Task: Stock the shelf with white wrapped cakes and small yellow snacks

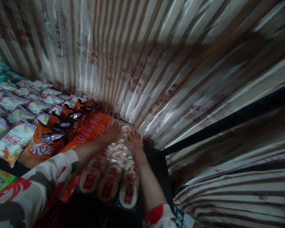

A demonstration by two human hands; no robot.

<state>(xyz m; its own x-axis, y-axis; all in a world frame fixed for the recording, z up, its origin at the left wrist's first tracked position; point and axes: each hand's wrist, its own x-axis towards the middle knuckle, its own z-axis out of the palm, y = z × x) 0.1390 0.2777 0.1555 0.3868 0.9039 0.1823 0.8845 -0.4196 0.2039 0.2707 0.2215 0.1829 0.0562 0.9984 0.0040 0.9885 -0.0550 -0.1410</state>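
Note:
Three rows of round, flat, pale cakes (109,186) in clear wrappers with red labels lie overlapping at the right end of a dark shelf. At the far end of these rows, my left hand (112,131) rests on the left side with its fingers stretched forward. Close beside it, my right hand (133,141) lies on the wrapped cakes with its fingers extended and slightly apart. Neither hand visibly lifts a packet. The cakes beneath my palms and fingertips are partly hidden, and the light is dim.
Orange packages with round logos (85,131) adjoin the cakes on the left. Beyond them stand orange-and-black snack bags (44,142) and white snack bags (14,139). A striped, printed plastic sheet (133,63) hangs behind. A black bar (228,118) slants up to the right.

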